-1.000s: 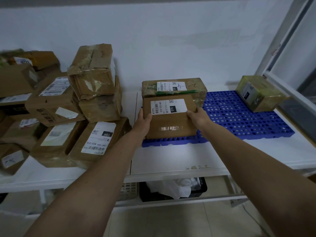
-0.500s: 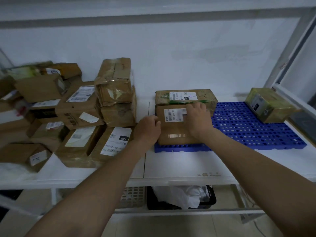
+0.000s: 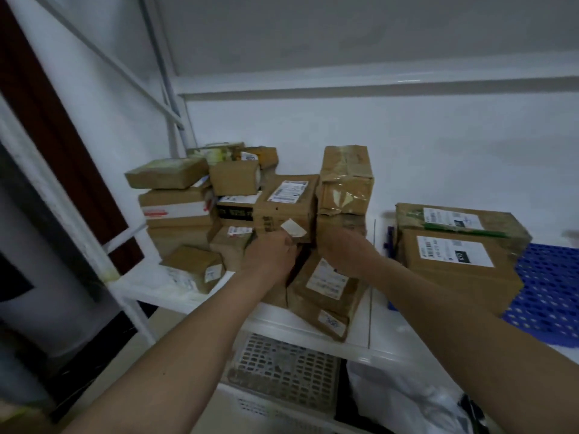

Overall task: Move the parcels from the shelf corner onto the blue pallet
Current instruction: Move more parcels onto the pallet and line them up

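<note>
Fingers of both hands are curled, backs toward the camera; whether anything is actually clamped cannot be told. Left hand (image 3: 271, 256) is placed at the lower front edge of the labelled box (image 3: 286, 205) in the pile, near its loose white sticker. Right hand (image 3: 346, 253) is set just beside it at 3 o'clock, below the tall taped box (image 3: 344, 178) and over the flat parcel (image 3: 326, 283) lying at the shelf front. Contact with either box is not resolved; the frame is motion-blurred.

Parcel pile (image 3: 200, 208) is stacked in the shelf corner, at 9–10 o'clock from the hands, on the white shelf (image 3: 360, 333). Blue pallet (image 3: 545, 296) is seen at 3 o'clock, partly cut by the frame edge. Two stacked boxes are on its near-left end: a brown one with a white label (image 3: 454, 261) in front, a green-taped one (image 3: 460, 222) behind it. A white grid basket (image 3: 282, 368) and a white bag (image 3: 404, 399) are stored under the shelf at 6 o'clock.
</note>
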`<move>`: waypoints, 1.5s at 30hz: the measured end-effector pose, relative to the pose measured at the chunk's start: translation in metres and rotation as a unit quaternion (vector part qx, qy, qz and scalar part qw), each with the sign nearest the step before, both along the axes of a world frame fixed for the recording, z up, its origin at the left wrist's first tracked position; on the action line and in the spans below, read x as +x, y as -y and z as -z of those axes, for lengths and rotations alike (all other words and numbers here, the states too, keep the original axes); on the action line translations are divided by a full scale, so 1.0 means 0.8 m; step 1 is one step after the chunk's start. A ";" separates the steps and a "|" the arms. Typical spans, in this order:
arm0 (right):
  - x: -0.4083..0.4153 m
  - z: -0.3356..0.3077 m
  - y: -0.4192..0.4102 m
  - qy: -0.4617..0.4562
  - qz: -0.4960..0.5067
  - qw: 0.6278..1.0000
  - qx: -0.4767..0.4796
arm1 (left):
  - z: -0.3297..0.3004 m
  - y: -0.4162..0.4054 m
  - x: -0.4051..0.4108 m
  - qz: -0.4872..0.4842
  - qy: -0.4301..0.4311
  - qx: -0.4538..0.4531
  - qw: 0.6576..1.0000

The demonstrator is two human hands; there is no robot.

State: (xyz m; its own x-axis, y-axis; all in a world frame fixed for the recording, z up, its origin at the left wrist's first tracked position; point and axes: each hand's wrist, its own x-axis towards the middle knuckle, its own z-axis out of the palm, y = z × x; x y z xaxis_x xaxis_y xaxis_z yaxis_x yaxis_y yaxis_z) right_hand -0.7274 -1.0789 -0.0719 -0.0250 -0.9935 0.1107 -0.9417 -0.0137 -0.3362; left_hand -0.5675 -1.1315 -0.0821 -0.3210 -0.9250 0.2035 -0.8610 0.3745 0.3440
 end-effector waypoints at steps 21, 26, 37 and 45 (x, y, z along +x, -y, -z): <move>0.107 0.012 0.106 0.155 0.194 0.968 -0.036 | 0.035 0.129 0.135 0.010 -0.121 0.152 0.981; 0.100 0.011 0.135 0.180 0.212 0.959 -0.050 | 0.033 0.175 0.105 0.020 -0.154 0.197 0.968; 0.071 0.013 0.171 0.433 0.228 0.872 -0.016 | 0.032 0.207 0.040 0.048 -0.407 0.379 0.830; 0.091 -0.035 0.120 0.431 0.092 0.887 -0.138 | 0.011 0.159 0.058 0.079 -0.505 0.317 0.799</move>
